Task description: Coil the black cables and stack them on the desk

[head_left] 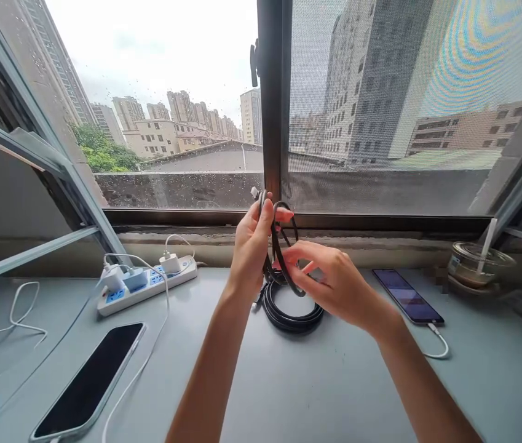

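Raised above the table, my left hand [251, 246] is closed around a looped black cable [277, 249], its thumb pressed over the strands. A pale plug end [255, 192] sticks out above that hand. To the right, my right hand [329, 277] pinches the hanging part of the same cable between thumb and fingers; the exact contact is partly hidden. Beneath both hands, a black cable coil [292, 323] lies on the table, with a small connector beside its left edge. I cannot tell whether the held loops join this coil.
A white power strip [150, 286] with plugged-in chargers lies at left, near a phone [92, 375] and white cords. At right are another phone [408, 295] on a white cable and a lidded cup [477, 264] with a straw. The window frame [274, 123] rises behind.
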Available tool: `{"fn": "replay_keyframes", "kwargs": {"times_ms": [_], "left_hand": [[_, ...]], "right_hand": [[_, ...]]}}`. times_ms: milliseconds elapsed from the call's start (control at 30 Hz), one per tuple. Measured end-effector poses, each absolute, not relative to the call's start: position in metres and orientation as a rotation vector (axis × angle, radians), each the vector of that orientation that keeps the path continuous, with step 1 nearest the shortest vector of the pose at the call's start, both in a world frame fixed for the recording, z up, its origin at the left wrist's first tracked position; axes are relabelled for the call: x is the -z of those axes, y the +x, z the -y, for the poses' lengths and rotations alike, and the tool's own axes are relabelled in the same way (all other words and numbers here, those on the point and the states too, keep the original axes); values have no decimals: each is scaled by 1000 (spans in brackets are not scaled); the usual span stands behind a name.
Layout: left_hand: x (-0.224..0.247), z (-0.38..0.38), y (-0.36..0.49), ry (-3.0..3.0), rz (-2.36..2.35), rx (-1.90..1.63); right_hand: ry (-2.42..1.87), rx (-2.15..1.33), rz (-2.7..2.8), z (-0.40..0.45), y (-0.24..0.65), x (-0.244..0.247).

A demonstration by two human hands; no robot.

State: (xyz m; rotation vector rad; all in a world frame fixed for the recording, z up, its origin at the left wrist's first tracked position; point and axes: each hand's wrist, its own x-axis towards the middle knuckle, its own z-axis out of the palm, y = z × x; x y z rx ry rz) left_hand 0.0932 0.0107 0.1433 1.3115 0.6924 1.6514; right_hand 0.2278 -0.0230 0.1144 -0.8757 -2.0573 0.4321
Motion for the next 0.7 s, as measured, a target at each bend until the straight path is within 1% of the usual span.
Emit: {"fn": "replay_keyframes", "kwargs": {"times_ms": [233,400,500,700], "left_hand": [[-146,-4,92,1452,-624,-1612],[-152,-4,71,1510,-667,-1585],[-156,-7,60,1470,-714,-1703],[-156,-18,51,1325,-844,-2126]], "right_hand": [[-819,-522,2057,44,232,-124],[-672,-766,1670,40,249,-129],[-621,-810,1417,41,267,-136],[-618,-857,1095,54,293,-152]]}}
